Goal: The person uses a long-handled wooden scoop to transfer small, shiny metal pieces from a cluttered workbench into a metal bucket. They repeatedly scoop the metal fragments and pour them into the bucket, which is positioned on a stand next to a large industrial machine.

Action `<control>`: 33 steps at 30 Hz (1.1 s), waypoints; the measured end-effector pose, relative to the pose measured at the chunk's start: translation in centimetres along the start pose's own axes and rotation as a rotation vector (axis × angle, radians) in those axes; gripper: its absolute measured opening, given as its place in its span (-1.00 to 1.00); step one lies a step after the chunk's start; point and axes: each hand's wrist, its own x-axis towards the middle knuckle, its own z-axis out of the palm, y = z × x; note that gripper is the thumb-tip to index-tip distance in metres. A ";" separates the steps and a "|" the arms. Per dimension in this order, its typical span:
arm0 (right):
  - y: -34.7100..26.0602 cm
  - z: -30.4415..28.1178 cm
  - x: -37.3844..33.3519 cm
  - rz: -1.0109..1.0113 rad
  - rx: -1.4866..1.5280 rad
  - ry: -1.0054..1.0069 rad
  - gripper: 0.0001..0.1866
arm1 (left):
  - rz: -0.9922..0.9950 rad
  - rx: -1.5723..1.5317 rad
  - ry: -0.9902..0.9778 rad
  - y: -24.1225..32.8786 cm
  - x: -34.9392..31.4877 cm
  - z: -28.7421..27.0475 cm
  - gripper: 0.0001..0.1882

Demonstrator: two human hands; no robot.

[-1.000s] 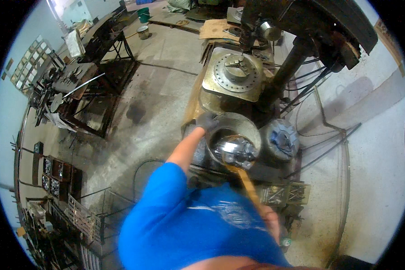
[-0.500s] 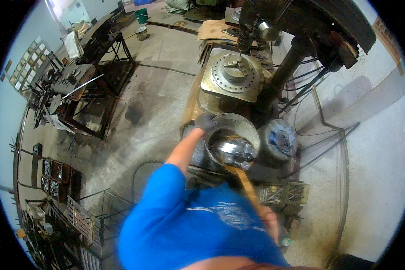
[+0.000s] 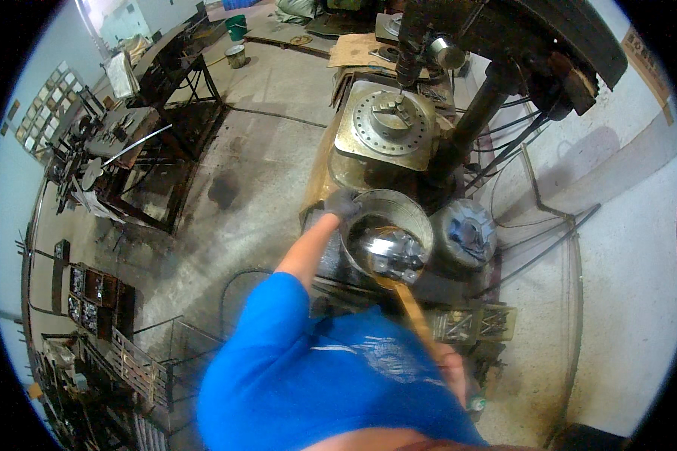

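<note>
My left hand [image 3: 341,203], in a dark grey glove, is closed over the far left rim of a round metal bucket [image 3: 421,213]. Shiny metal parts [image 3: 399,252] lie inside the bucket. A flat, yellowish, wooden-looking handle [image 3: 414,312] slants from the bucket's near rim down toward my body. My bare right hand [image 3: 452,367] is at its lower end, fingers curled and seemingly around it, partly behind my blue shirt. What the handle belongs to is hidden in the bucket.
Beyond the bucket stands a drill press [image 3: 459,143] with a round chuck [image 3: 393,114] on its table. A drum with blue cloth [image 3: 470,233] is to the right, near the wall. Trays of small metal parts [image 3: 474,323] sit near my right hand. Workbenches [image 3: 132,135] line the left.
The yellowish handle looks less blurred now and has barely shifted. Both hands keep nearly the same places, the left one still on the bucket's rim.
</note>
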 end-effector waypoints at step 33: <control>-0.7 3.2 -0.1 -0.032 0.053 -0.030 -0.26 | -0.027 -0.064 -0.014 -1.0 0.7 0.6 -0.58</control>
